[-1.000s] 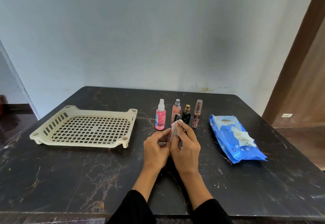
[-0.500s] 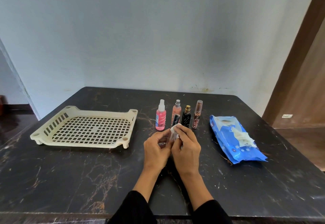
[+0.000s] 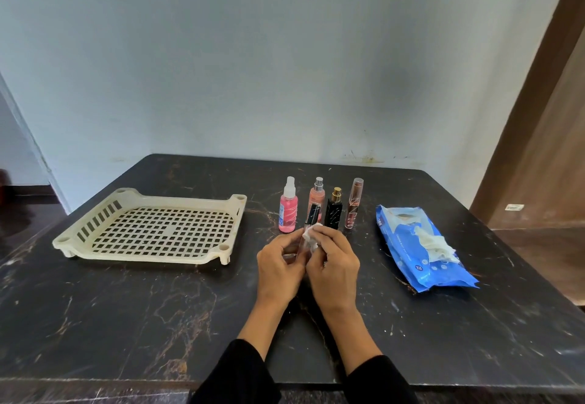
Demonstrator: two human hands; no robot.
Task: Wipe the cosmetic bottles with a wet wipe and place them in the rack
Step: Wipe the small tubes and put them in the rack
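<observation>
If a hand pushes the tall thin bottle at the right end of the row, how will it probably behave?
The slim brown bottle stands upright on a narrow base, so a push near its cap would probably tip it. It looks like clear hard plastic or glass, likely stiff and perhaps breakable. Once down, it might roll on the smooth dark table, though its cross-section is unclear.

views: just one, head cam, so nothing overlaps with a second view
position: worn on the person's head, at the near edge of the dark marble-patterned table (image 3: 126, 324)
facing: forward and a bit down, square-on to the pale blue-grey wall (image 3: 253, 71)
distance: close, both forearms come up from the bottom centre of the frame and the hands sit mid-frame
coverage: wide angle, pretty much the whole tabletop fits; cream perforated plastic rack (image 3: 152, 232) centre left, brown wooden door frame (image 3: 538, 102) along the right edge
distortion: straight edges bend near the frame borders
</observation>
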